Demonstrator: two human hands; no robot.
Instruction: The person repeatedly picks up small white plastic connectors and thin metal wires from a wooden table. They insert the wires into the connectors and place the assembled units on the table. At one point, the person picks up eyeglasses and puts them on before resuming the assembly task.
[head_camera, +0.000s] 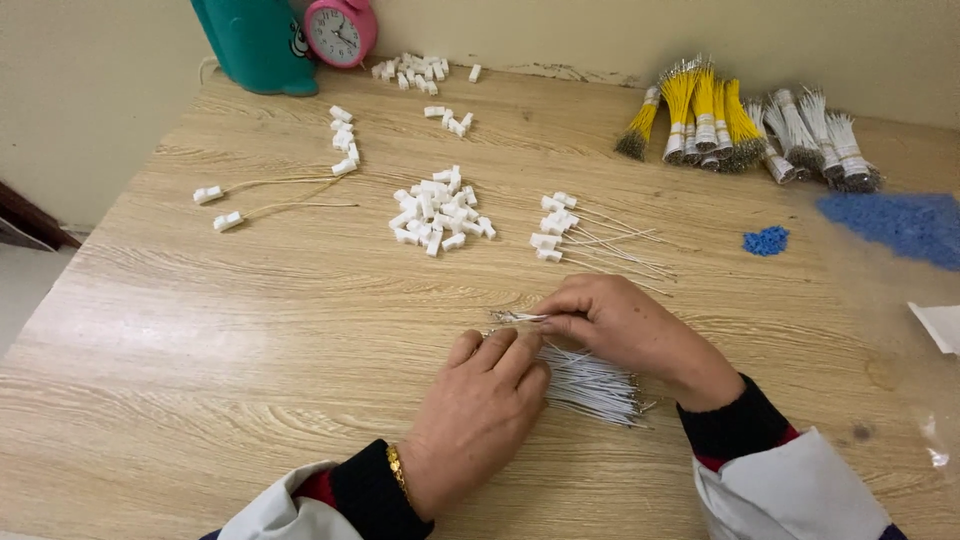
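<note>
Head view of a wooden worktop (200, 380). Left hand (478, 415) lies flat on a loose bundle of white wires (590, 385), fingers together pressing down, apparently to stop the strands from scattering; it clamps nothing. Right hand (625, 325) pinches a few wire ends (518, 317) between thumb and fingertips, drawn out leftward from the bundle. A heap of white connectors (438, 212) sits just beyond, within reach, with wired connectors (560, 228) to its right. Yellow and white wire bundles (750, 125) lie along the far right edge, blue pieces (766, 240) near them. Bare wood remains at near left.
</note>
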